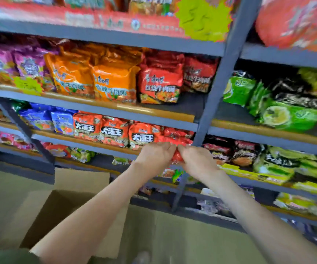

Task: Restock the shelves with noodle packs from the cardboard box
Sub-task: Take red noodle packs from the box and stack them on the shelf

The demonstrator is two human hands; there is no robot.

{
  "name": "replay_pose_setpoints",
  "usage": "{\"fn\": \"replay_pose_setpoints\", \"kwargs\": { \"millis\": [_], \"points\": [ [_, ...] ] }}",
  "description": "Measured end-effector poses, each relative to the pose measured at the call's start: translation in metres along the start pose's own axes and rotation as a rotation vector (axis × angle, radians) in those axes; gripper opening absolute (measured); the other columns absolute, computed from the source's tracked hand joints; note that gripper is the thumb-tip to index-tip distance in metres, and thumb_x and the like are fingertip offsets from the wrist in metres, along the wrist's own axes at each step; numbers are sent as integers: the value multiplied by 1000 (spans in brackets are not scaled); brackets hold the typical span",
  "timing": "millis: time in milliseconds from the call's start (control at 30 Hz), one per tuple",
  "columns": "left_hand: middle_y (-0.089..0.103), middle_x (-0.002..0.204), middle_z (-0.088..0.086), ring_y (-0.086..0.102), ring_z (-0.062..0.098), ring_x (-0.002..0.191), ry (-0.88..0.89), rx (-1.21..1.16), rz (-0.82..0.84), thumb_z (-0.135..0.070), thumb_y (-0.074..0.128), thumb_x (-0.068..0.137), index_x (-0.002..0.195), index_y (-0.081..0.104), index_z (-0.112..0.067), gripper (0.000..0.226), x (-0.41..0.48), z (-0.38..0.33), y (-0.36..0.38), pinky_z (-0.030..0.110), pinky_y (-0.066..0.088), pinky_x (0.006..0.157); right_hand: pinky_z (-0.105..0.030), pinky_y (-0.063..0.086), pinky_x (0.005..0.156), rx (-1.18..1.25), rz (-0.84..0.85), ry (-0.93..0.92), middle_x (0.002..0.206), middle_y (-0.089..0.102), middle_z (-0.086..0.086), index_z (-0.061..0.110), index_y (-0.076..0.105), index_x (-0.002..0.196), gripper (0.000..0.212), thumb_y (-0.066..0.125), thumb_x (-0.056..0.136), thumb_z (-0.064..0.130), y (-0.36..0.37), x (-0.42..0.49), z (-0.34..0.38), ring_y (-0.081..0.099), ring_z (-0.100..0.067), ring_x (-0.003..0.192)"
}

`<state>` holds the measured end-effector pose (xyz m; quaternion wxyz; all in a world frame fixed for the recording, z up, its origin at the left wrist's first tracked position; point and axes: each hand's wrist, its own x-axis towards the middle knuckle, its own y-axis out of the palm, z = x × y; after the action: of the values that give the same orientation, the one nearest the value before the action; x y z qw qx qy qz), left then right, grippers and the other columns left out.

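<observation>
Both my hands hold one red noodle pack [176, 144] at the front edge of a grey shelf [104, 149], at the right end of a row of red packs [142, 137]. My left hand [154, 156] grips the pack's left side. My right hand [196, 161] grips its right side, close to the grey upright post [213, 88]. Most of the pack is hidden behind my fingers. The open cardboard box [64, 210] stands on the floor below my left arm; its inside is dark and I cannot tell what it holds.
Shelves above carry orange [114, 82], red [160, 82] and purple packs [30, 63]. Blue packs [62, 122] lie left of the red row. Green and black packs [287, 111] fill the right bay. A diagonal brace [16, 119] crosses the left side.
</observation>
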<state>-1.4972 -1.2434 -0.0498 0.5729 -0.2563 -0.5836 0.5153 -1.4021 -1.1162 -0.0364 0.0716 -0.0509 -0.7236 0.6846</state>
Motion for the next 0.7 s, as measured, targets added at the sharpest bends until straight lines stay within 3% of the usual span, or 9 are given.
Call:
{"fn": "replay_pose_setpoints", "kwargs": {
  "millis": [200,367,600,700],
  "points": [
    [57,59,-1,58,18,48,192,45,-142,-23,90,41,70,67,-16,38,87,-56,-12,22,40,41,-35,46,77,-25,-75,224,113,64,-2,19,48,115,29,55,90,32,-39,-46,-77,61,-27,105],
    [57,63,0,57,19,52,274,31,-277,-21,86,45,77,67,-15,38,145,-84,-15,25,39,44,-34,45,75,-88,-132,401,114,63,0,20,47,118,30,52,92,32,-65,-66,-119,60,-27,106],
    [63,76,5,61,24,66,316,-1,-463,-10,76,61,97,68,-7,37,202,-102,-11,33,48,66,-30,39,61,-102,-313,542,94,65,-3,16,53,105,27,65,84,27,-79,-70,-160,63,-28,85],
    [66,88,8,63,27,81,295,42,-493,-9,49,79,103,67,-6,30,218,-107,-13,37,45,85,-30,38,64,-55,-349,588,104,63,-1,17,52,116,31,58,88,27,-83,-63,-175,61,-27,93]
  ]
}}
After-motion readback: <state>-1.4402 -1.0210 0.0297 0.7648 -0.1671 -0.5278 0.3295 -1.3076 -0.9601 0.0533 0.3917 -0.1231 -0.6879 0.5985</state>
